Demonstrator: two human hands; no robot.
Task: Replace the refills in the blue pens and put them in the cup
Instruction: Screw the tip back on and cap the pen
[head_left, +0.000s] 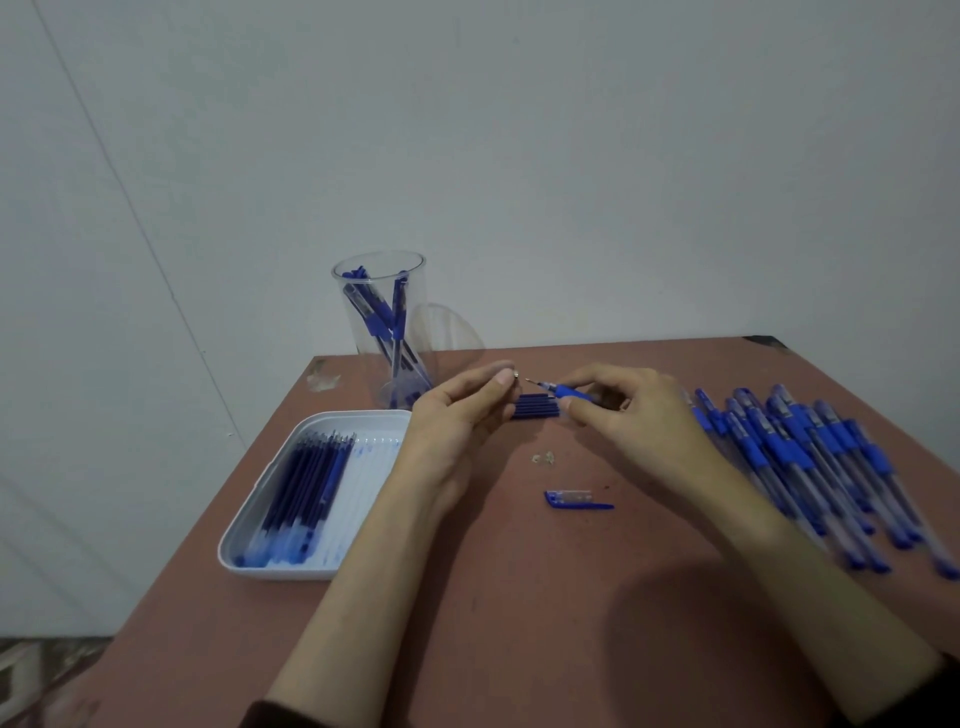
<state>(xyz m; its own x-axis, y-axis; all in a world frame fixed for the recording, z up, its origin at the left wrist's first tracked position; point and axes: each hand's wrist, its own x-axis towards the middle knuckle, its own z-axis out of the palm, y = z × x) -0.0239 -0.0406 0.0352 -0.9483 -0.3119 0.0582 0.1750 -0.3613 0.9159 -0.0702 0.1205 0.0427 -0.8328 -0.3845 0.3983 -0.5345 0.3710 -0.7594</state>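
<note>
left grip (457, 421) and right grip (634, 415) close together, each in a tight pinch

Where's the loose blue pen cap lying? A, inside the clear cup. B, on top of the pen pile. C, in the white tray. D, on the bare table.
D: the pen cap lies by itself on the bare table, touching nothing else.
</note>
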